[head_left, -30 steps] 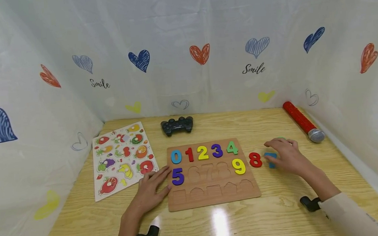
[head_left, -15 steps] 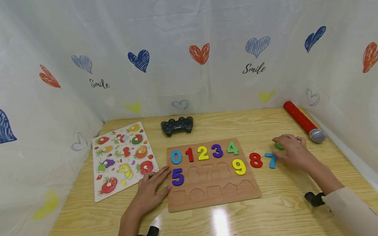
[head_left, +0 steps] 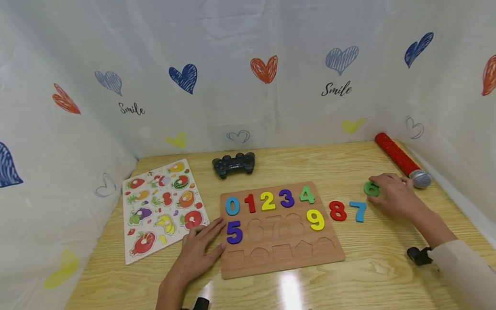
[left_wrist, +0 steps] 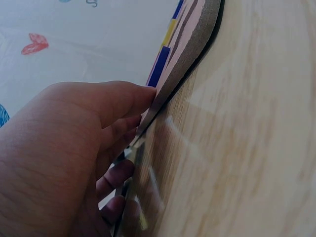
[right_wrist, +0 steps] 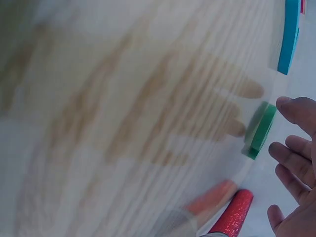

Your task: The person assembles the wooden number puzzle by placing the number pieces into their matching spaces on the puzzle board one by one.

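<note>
A wooden number board (head_left: 281, 265) lies mid-table, holding the pieces 0 to 5 and a yellow 9 (head_left: 315, 220). My left hand (head_left: 196, 257) rests at its left edge, thumb and fingertips touching the side, fingers fairly straight. To the right of the board lie a red 8 (head_left: 338, 211) and a blue 7 (head_left: 358, 211). Over the green 6 (head_left: 372, 188) is my right hand (head_left: 395, 197), its fingers loosely bent. In the right wrist view the green 6 (right_wrist: 262, 131) lies on the table, with a small gap between it and the thumb and fingers.
A fruit picture board (head_left: 161, 209) lies left of the left hand. A black game controller (head_left: 234, 164) sits behind the number board. Beyond the right hand lies a red microphone (head_left: 399, 156). A white curtain (head_left: 222, 32) encloses the table's back and sides.
My right hand has moved right, away from the blue 7 to the green 6, uncovering the 7. The left hand stays at the board's edge.
</note>
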### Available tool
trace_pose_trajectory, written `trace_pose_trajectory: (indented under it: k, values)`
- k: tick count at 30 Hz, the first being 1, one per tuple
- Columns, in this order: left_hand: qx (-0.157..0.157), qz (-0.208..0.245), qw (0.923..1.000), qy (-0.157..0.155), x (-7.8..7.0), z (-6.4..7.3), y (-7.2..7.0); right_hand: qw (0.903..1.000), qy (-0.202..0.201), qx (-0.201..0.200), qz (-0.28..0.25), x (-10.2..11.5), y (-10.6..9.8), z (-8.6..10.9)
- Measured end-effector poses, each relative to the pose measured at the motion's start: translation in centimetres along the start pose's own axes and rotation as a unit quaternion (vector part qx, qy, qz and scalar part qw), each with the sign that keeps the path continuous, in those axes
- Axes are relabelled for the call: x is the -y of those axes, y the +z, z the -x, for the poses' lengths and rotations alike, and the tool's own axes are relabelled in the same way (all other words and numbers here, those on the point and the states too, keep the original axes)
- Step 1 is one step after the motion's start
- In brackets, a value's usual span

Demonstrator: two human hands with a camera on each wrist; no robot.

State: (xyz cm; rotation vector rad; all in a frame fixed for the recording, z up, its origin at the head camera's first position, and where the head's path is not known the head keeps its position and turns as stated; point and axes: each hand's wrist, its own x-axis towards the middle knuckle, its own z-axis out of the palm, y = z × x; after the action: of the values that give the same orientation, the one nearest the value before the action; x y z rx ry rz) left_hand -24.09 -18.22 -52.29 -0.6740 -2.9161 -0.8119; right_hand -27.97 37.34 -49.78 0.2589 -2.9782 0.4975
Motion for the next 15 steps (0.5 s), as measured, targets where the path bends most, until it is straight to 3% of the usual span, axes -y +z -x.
trace_pose_trajectory:
  k: [15]
  values:
    - [0.004, 0.006, 1.0, -0.002, 0.1, 0.0, -0.1, 0.999, 0.035, 0.025, 0.008, -1.3, 0.4, -0.8]
